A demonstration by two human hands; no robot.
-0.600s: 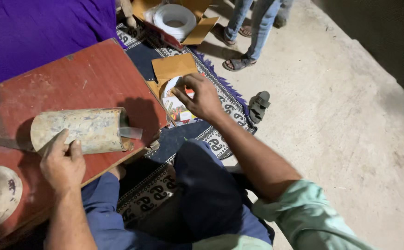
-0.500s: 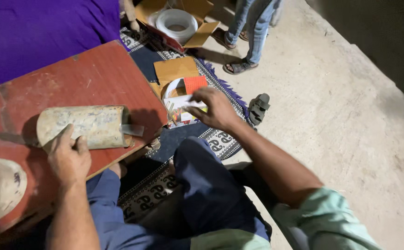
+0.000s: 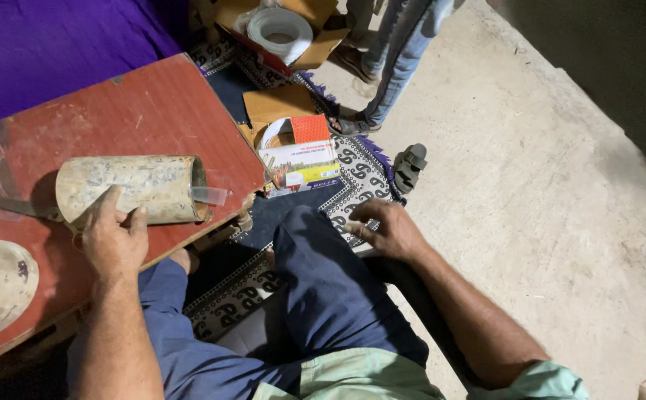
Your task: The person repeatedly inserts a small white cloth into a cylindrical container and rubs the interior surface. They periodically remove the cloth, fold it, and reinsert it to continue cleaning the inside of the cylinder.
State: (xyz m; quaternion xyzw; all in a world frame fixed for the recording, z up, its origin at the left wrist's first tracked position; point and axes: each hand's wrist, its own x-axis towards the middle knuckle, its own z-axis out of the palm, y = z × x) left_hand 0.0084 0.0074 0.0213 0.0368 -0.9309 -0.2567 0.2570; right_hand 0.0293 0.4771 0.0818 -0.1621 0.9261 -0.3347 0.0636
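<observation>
The cylinder (image 3: 126, 189) lies on the table (image 3: 152, 111), the open box (image 3: 298, 155) on the rug (image 3: 360, 167) to its right.

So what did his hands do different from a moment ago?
The right hand pulled back from the small printed box on the patterned rug and now rests by the knee, empty, nothing taken. The left hand stayed pressed on the pale cylinder lying on the red table. The box and cylinder have not moved.
</observation>
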